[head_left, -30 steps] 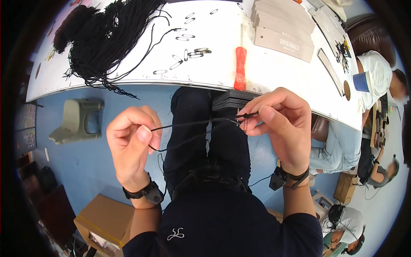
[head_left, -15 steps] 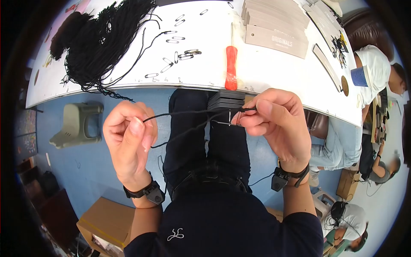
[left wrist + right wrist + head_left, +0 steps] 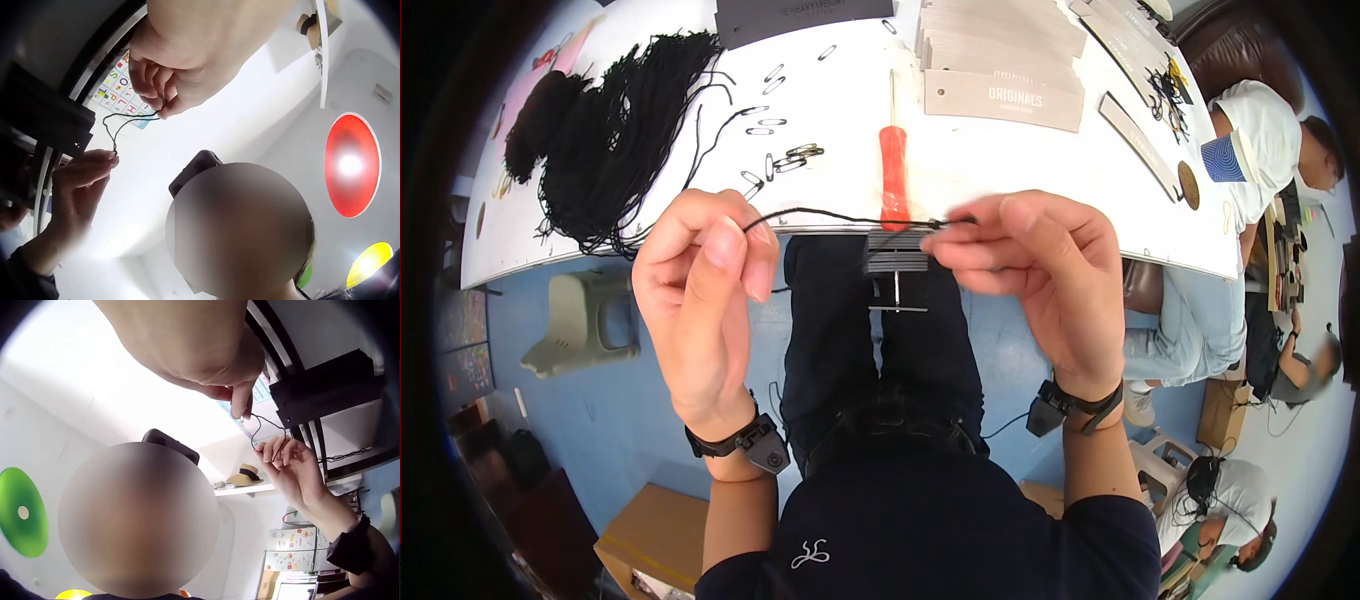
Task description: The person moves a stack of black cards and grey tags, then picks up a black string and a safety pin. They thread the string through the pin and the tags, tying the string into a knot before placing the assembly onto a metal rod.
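A thin black cord (image 3: 830,215) runs between the two hands above the lap. My left hand (image 3: 705,300) pinches one end of it between thumb and fingers. The other end is pinched by my right hand (image 3: 1050,280), where small details at the fingertips are blurred. In the left wrist view the cord (image 3: 128,117) forms a loop between the hands. The right wrist view also shows that loop (image 3: 269,420), with a small metallic piece at the right fingertips.
On the white table (image 3: 820,190) are a bundle of black cords (image 3: 615,140), safety pins (image 3: 768,165), a red-handled tool (image 3: 894,175) and grey tags (image 3: 1005,98). Dark tags (image 3: 897,255) are stacked below the table's edge. A stool (image 3: 580,320) stands left; people sit at the right.
The head view has shifted, so the table things appear further left and the pins lower. Both hands still hold the cord, which now sits higher, over the table's edge.
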A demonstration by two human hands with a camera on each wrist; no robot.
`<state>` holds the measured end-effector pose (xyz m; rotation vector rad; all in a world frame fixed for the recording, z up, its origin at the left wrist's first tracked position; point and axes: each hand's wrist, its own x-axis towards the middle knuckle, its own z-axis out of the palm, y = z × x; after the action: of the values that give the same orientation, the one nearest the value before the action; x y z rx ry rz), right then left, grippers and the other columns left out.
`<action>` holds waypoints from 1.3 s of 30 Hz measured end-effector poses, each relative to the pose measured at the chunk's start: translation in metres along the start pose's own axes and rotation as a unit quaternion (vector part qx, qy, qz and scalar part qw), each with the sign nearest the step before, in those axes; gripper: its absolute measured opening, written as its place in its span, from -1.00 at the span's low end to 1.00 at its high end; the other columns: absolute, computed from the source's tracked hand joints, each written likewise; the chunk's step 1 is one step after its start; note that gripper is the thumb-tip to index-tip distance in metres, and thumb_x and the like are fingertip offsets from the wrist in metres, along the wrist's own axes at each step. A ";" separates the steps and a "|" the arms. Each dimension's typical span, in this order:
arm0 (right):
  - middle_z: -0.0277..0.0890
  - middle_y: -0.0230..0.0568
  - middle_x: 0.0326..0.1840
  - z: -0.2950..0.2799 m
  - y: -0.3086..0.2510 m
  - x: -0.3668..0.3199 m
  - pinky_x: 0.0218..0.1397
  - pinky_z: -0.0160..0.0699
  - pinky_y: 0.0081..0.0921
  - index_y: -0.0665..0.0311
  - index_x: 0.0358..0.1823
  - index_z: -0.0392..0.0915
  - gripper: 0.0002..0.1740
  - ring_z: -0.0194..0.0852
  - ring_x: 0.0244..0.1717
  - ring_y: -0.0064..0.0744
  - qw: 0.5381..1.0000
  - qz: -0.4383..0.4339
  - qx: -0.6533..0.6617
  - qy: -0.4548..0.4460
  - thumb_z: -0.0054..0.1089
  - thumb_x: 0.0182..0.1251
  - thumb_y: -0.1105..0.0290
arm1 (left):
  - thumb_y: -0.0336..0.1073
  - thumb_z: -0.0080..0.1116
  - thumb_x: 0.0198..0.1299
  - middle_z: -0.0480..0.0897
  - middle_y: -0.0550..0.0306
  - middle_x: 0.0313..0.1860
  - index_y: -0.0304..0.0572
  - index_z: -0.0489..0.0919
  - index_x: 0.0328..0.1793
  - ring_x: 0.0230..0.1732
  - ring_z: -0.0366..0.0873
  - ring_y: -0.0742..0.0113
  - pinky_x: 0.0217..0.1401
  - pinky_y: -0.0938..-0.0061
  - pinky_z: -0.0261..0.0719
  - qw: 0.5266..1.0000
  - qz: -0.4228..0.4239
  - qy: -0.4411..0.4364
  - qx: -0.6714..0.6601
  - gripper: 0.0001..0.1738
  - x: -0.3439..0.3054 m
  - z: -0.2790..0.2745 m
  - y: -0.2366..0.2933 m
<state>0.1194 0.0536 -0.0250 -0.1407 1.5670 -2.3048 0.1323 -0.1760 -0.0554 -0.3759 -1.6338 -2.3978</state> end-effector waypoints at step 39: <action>0.62 -0.27 -0.44 -0.034 0.034 -0.048 -0.19 0.26 -0.45 0.19 -0.37 0.41 -0.66 0.52 -0.38 -0.45 0.867 -0.300 -0.397 -0.031 0.39 -0.08 0.68 | -0.22 0.00 0.32 0.29 0.45 -0.66 -0.01 0.32 -0.41 -0.60 0.16 0.67 -0.46 0.70 0.02 0.983 0.138 -0.069 -0.098 -0.78 -0.011 -0.018 0.055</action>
<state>0.1628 0.0886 -0.0642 -1.0168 2.6169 -1.7950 0.1583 -0.2118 -0.0170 -0.7665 -1.2961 -2.3669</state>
